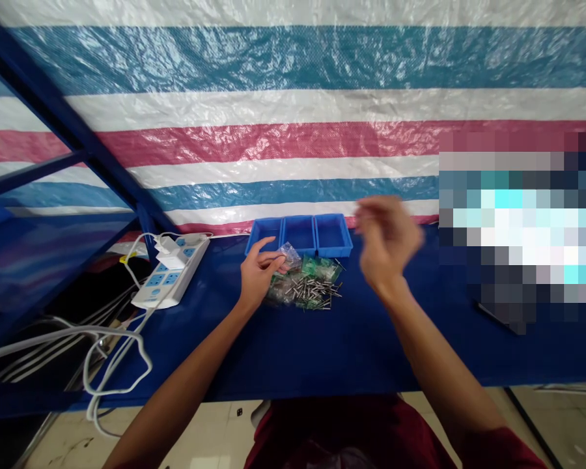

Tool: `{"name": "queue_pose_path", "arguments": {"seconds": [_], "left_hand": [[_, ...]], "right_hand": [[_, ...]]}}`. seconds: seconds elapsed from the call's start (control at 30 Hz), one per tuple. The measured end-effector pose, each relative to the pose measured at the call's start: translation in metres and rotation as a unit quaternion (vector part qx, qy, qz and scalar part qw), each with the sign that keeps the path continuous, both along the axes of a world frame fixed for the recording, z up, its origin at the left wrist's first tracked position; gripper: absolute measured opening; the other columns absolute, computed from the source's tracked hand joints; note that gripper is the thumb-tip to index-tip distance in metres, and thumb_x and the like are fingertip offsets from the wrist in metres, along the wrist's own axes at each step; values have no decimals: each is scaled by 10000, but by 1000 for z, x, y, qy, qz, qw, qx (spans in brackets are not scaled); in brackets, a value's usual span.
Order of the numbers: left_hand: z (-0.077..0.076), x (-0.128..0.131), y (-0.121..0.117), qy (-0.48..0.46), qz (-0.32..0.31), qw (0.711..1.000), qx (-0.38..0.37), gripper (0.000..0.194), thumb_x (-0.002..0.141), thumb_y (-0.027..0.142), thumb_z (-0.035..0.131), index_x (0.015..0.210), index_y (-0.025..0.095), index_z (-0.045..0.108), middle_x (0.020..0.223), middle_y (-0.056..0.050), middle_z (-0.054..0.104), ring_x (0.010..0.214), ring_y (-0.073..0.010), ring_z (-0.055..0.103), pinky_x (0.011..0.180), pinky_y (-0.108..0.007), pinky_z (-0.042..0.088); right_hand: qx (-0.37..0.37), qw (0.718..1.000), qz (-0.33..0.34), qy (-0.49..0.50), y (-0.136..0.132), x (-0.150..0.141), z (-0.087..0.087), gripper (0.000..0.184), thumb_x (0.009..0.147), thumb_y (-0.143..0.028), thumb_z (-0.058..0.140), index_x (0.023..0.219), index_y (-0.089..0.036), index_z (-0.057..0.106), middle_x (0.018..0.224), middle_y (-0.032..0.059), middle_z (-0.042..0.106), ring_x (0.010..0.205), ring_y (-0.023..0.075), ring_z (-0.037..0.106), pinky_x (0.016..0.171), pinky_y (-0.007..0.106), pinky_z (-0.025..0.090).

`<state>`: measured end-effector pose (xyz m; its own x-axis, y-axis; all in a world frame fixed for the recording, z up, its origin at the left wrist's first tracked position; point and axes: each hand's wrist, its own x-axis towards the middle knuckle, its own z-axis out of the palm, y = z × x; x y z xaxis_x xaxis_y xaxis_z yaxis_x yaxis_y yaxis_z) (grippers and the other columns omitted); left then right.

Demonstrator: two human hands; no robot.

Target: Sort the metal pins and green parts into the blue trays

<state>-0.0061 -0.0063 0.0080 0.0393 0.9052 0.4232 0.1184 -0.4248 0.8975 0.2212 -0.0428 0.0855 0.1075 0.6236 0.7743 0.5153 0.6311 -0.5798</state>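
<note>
My left hand (260,270) pinches a small clear plastic bag (290,256) between thumb and fingers, just in front of the blue trays. Beneath and beside it lies a heap of thin metal pins or screws (315,290), too small to tell which. Green-tinted plastic bags (322,266) and more clear bags (280,288) lie around the heap. My right hand (388,238) is raised to the right of the trays, apart from the heap. Motion smears its fingers, so whether it holds anything is unclear.
Three joined blue trays (299,235) stand at the back of the blue table (322,358). On the left lie a white power strip (176,273) with plugs and loose white cables (114,339). A blurred-out bright area (527,228) covers the right. Striped plastic sheeting (273,104) hangs behind.
</note>
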Motion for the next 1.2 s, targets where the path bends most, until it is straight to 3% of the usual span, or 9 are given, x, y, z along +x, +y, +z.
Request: {"name": "queue_pose_path", "arguments": {"seconds": [0.1,0.2,0.4,0.57,0.67,0.77,0.87,0.97,1.2], "left_hand": [[2,-2,2,-28,4,999,-24,554,756,367,740,1221,164,516,758,-6,694,538,-161,679,494,-245,569],[2,-4,5,-59,-8,997,-49,612,712,367,778,1227,180,504,852,-26,698,500,-139,654,460,-237,544],[3,-1,2,-75,-77,990,-93,559,716,343,777,1197,201,530,1077,-95,681,494,-101,628,448,-229,522],[3,2,-1,-99,-93,985,-103,439,707,341,787,1066,169,602,951,-60,684,516,-101,617,465,-223,515],[2,1,0,-93,-97,987,-83,338,817,440,670,991,152,647,860,-57,678,582,-125,626,491,-228,506],[1,-1,-2,7,-88,996,-6,351,885,472,570,946,151,697,882,-82,697,683,-151,636,546,-240,497],[0,-3,-5,144,-46,983,105,210,826,369,685,865,167,729,829,-61,713,697,-153,628,622,-256,492],[-3,-4,-5,179,-14,969,173,164,833,328,684,808,173,731,774,-53,714,678,-157,627,657,-276,497],[0,-8,-4,132,-41,983,122,201,797,340,713,718,155,710,678,-38,681,605,-148,604,604,-258,478]], "right_hand": [[17,995,71,-64,16,-16,-22,459,835,-17,396,1165,-262,600,1075,47,585,846,150,606,707,314,547],[8,978,132,-160,22,-27,-51,568,782,32,383,1242,-246,567,1225,93,532,1007,188,581,763,344,553],[-16,970,131,-206,15,-31,-84,292,923,-125,444,1131,-220,625,1173,108,564,926,178,598,723,311,548],[2,976,116,-186,15,-34,-87,195,962,-217,458,992,-200,650,1028,90,616,908,166,612,788,289,521],[2,980,109,-169,14,-35,-84,185,965,-223,449,960,-189,630,987,92,629,910,168,616,786,276,509],[-14,983,103,-149,11,-35,-82,165,961,-216,440,945,-185,601,955,87,634,848,158,620,715,257,499],[-18,983,109,-144,9,-37,-82,145,951,-204,439,931,-183,580,881,68,635,766,148,612,679,252,487],[-10,984,106,-145,7,-41,-84,142,950,-204,440,950,-184,580,833,53,638,708,141,605,672,254,491],[28,979,104,-171,4,-44,-86,403,942,-92,314,1270,-213,515,1052,94,646,902,157,642,721,265,537]]}}
